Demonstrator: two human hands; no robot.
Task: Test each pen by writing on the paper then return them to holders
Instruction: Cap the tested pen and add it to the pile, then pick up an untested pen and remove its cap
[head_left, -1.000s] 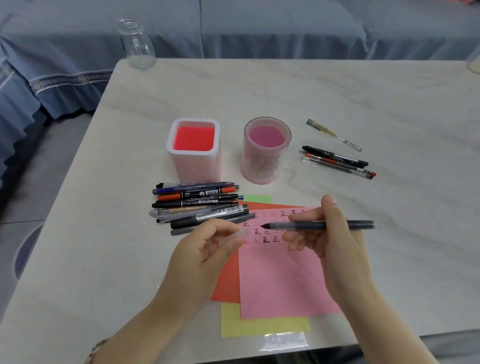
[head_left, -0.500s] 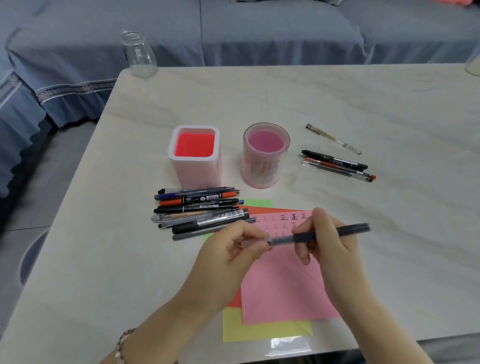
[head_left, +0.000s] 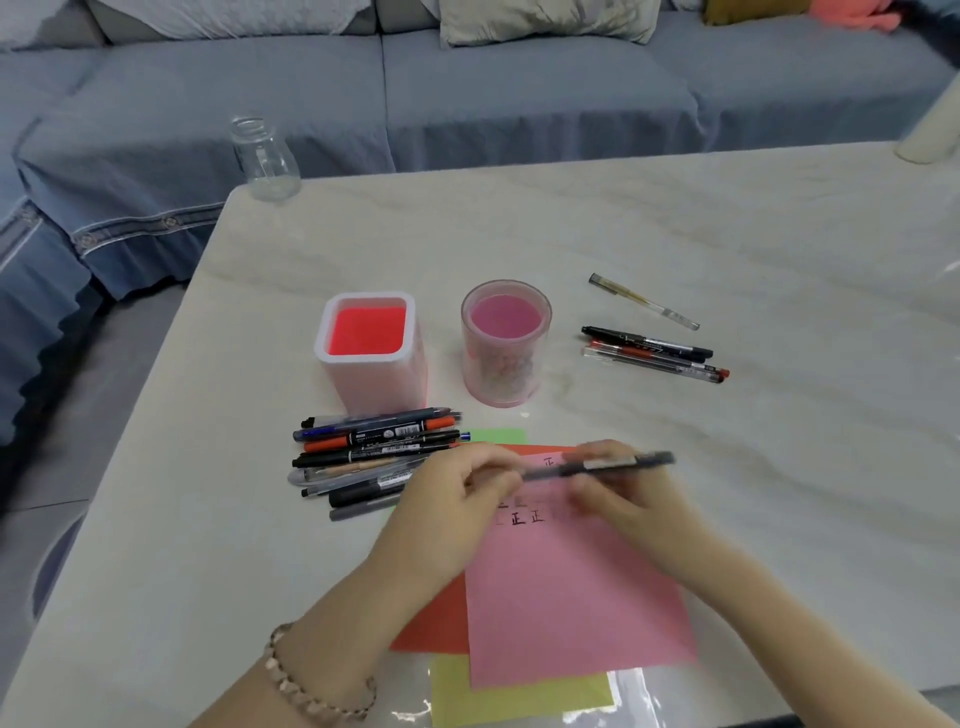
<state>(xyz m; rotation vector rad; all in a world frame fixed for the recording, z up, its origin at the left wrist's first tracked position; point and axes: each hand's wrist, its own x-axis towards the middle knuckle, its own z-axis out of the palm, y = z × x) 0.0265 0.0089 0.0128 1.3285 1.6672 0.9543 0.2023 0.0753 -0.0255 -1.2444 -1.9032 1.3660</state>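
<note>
Pink paper (head_left: 571, 597) lies nearest on the table (head_left: 727, 234). Just above it, left hand (head_left: 457, 501) pinches one end of dark pen (head_left: 647, 459), right hand (head_left: 628, 501) grips the barrel; pen level, blurred. Pen pile (head_left: 363, 452) left. Beyond: square holder (head_left: 371, 382), round holder (head_left: 506, 374).

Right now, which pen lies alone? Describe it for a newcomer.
Find the round pink holder on the table. Right of it three pens lie bunched; beyond them, apart, lies a clear pen with a yellowish core, touching nothing.
</note>
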